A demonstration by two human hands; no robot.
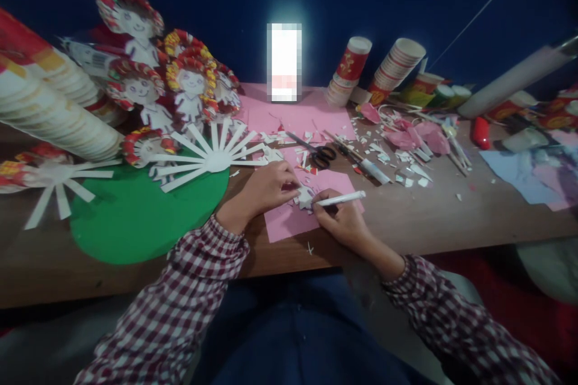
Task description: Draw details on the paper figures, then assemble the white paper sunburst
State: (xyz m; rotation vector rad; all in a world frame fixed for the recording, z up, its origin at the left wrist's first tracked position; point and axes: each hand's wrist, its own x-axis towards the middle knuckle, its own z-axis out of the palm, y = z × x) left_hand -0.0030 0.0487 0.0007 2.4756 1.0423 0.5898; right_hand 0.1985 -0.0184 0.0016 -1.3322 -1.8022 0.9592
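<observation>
My right hand (341, 216) is closed round a white marker pen (341, 198), its tip end down at a small white paper cutout (306, 197). Pinched at its upper left edge, the cutout is held by my left hand (274, 185). Beneath both hands lies a pink paper sheet (289, 225) on the wooden table. Just beyond my hands are black-handled scissors (323, 155) among white paper scraps. A fan-shaped white paper piece (218, 160), cut into strips, rests partly on a green round sheet (149, 216) to the left.
Stacked paper cups (54, 114) lean at the left, beside several paper dolls (187, 87) with red and yellow hair. More cup stacks (350, 69) stand at the back. A bright pixelated rectangle (284, 60) is behind. A red object (481, 132) and blue paper (519, 177) lie right.
</observation>
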